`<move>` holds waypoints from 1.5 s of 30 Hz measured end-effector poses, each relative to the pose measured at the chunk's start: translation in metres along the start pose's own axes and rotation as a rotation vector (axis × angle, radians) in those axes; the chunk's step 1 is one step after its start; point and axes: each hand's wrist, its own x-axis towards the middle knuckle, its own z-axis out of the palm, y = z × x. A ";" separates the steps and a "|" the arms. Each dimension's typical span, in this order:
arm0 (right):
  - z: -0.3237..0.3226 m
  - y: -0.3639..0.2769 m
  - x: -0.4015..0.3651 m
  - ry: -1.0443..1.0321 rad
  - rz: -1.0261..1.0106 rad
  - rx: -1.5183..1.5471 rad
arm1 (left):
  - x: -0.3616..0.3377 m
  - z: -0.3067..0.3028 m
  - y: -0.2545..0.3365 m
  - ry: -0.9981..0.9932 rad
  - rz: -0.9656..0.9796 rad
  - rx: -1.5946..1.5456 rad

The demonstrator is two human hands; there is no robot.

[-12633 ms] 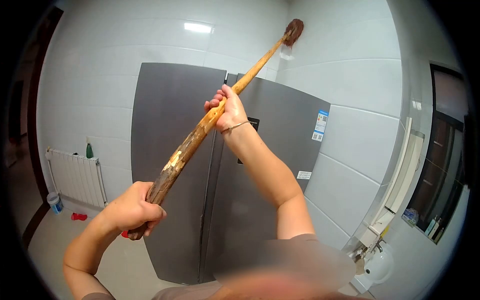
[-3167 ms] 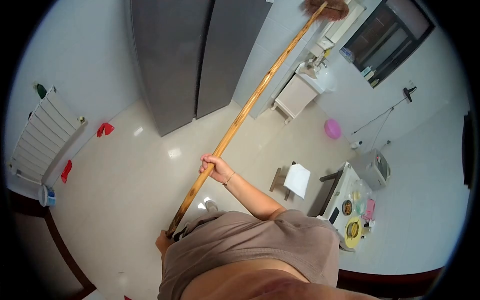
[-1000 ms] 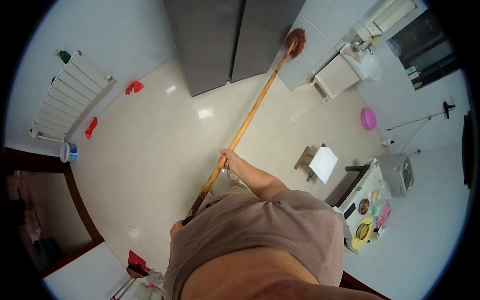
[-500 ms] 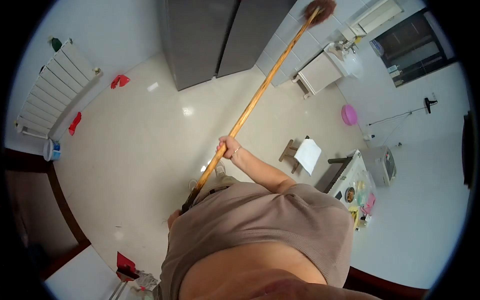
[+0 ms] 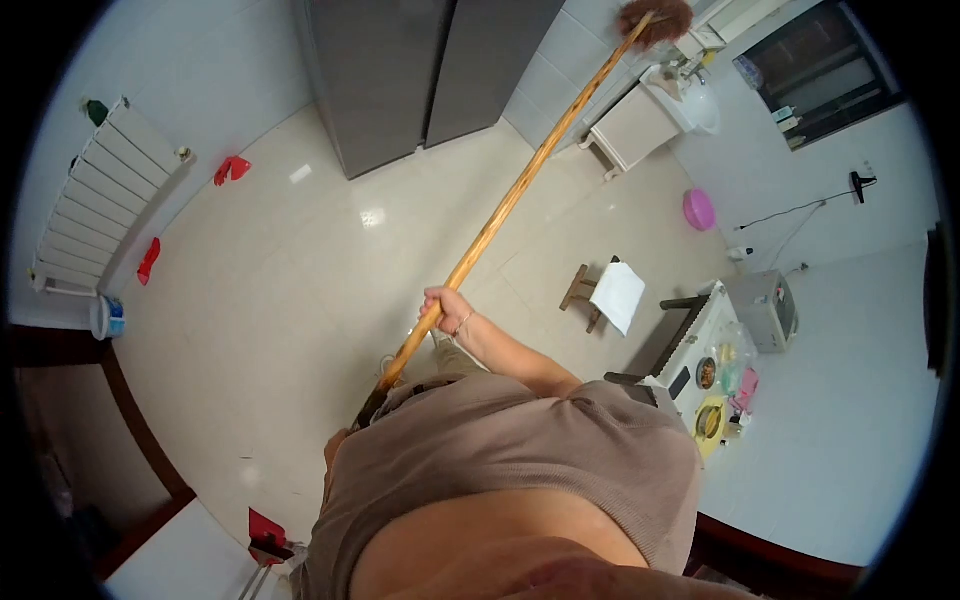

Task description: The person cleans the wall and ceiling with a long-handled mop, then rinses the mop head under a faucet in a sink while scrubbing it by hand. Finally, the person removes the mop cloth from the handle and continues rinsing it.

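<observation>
A long-handled duster (image 5: 515, 190) with a knobbly wooden pole slants across the view, up to the right. Its bushy brown head (image 5: 655, 22) is up at the tiled wall, beside the sink area. My right hand (image 5: 445, 309) is closed round the pole in front of my body, a bracelet at its wrist. Down by my left hip, my left hand (image 5: 338, 445) is at the pole's dark lower end, closed on it; my shirt and the low angle hide most of its fingers.
A tall grey fridge (image 5: 390, 80) stands ahead. To the right are a washbasin cabinet (image 5: 638, 128), a pink basin (image 5: 699, 210), a small stool (image 5: 600, 295) with a white cover and a table (image 5: 690, 385) with food. A radiator (image 5: 105, 190) and a red dustpan (image 5: 267, 535) are at left.
The duster's head has shifted slightly to the right along the wall. My right hand has moved a little down and left with the pole, and the whole view has turned slightly.
</observation>
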 end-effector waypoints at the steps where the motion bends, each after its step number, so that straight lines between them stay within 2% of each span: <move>1: -0.001 0.009 0.004 -0.006 0.003 0.007 | -0.003 -0.001 0.001 0.002 -0.018 0.013; 3: -0.012 0.026 0.014 0.116 0.139 0.069 | -0.008 0.001 0.004 0.000 -0.041 0.019; 7: -0.028 0.040 0.031 0.138 0.214 0.148 | -0.010 0.004 0.021 -0.004 -0.095 0.025; 11: -0.055 0.039 0.071 0.260 0.231 0.112 | -0.005 0.004 0.044 -0.015 -0.136 0.028; 14: -0.074 0.023 0.096 0.227 0.333 0.024 | -0.001 0.004 0.060 -0.025 -0.166 0.028; 16: -0.075 0.024 0.109 0.249 0.297 0.009 | 0.000 0.004 0.068 -0.029 -0.187 0.030; 18: -0.080 0.011 0.127 0.388 0.262 0.029 | 0.003 0.005 0.076 -0.035 -0.196 0.028; 19: -0.083 -0.002 0.140 0.311 0.313 -0.141 | 0.004 0.003 0.080 -0.036 -0.209 0.032; 20: -0.078 -0.008 0.145 0.310 0.322 -0.137 | 0.004 0.003 0.082 -0.039 -0.212 0.038; 23: -0.067 -0.016 0.152 0.457 0.315 -0.097 | 0.005 0.004 0.087 -0.042 -0.220 0.038; 27: -0.063 -0.024 0.143 0.452 0.298 -0.121 | 0.007 0.007 0.086 -0.041 -0.209 0.046; 29: -0.062 -0.024 0.136 0.347 0.280 -0.122 | 0.011 0.007 0.085 -0.041 -0.200 0.046; 31: -0.076 -0.014 0.152 0.326 0.275 -0.055 | 0.012 0.007 0.082 -0.036 -0.185 0.052; 32: -0.062 -0.019 0.137 0.301 0.282 0.003 | 0.014 0.006 0.079 -0.033 -0.174 0.056; 33: -0.048 -0.016 0.115 0.295 0.201 -0.097 | 0.013 0.007 0.074 -0.032 -0.159 0.063; 37: -0.024 -0.004 0.092 0.298 0.204 -0.062 | 0.012 0.006 0.056 -0.018 -0.131 0.081; 41: 0.000 0.013 0.043 0.288 0.153 0.085 | 0.006 0.001 0.032 -0.019 -0.109 0.123; 45: 0.000 0.034 0.030 0.268 0.141 0.160 | -0.001 -0.003 0.015 -0.019 -0.102 0.166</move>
